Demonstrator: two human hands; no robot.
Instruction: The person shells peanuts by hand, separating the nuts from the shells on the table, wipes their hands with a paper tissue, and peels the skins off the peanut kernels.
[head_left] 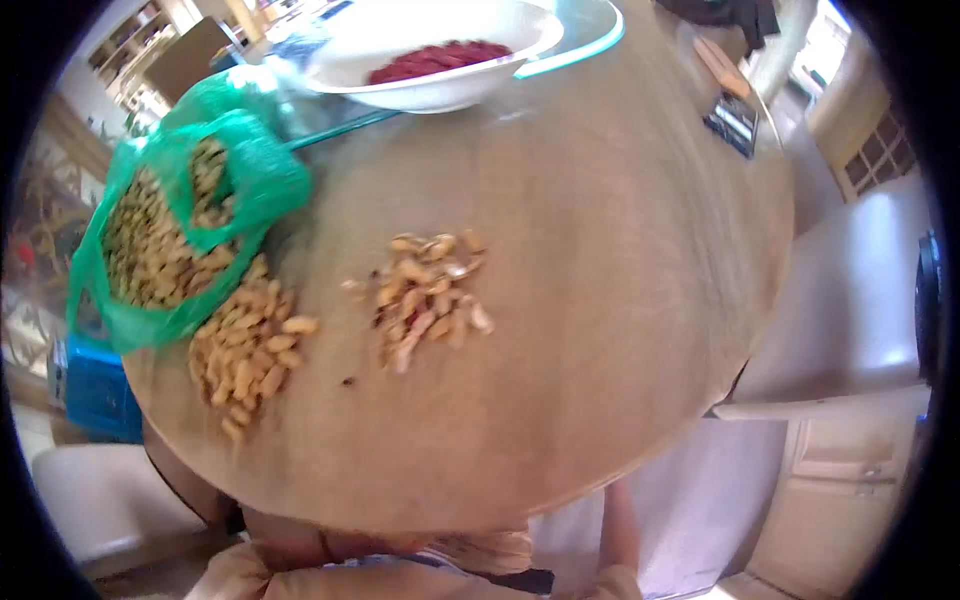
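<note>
Sleeves [228,572] at bottom frame, both arms low at the table's near edge. Right forearm [619,525] points straight away from the body, below the table [600,300] edge; left forearm [285,540] lies crosswise, also low. Both hands hidden; cannot tell if spread, closed or pinching. Loose peanuts [250,350] sit on the table, left side, spilling from the bag mouth. Shells [425,295] heaped just right of them, mid-table. Green bag [275,185] behind, open, peanuts inside. Farther: white bowl [435,97] with dark red bits [440,62].
</note>
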